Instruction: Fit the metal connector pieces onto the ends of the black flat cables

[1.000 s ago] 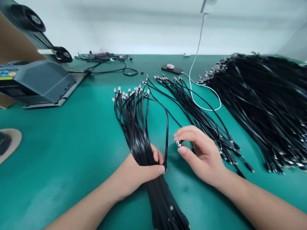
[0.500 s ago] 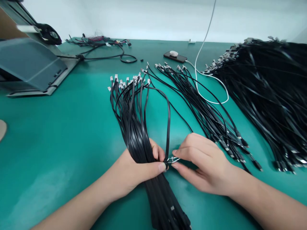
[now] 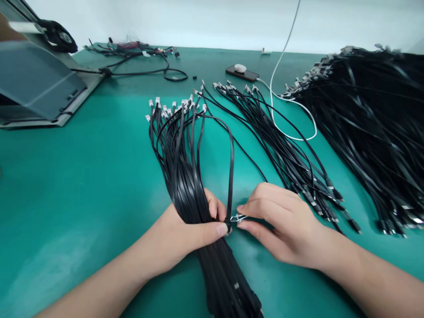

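Observation:
A thick bundle of flat black cables with pale connectors at its far end lies across my left hand. That hand wraps round the bundle, and its thumb and fingers pinch a small black piece on one looped cable at the bundle's right side. Between the thumb and fingers of my right hand is a twisted silvery wire tie, whose left end meets the pinched spot. The two hands are a little apart, joined by the tie.
A looser group of black cables lies right of the bundle, and a large black cable pile fills the right side. Behind are a phone with a white cord and tangled wires. A grey device stands at the back left.
The whole view has shifted slightly, so the bench items sit a little higher and the left ones further left. Both hands keep the same hold.

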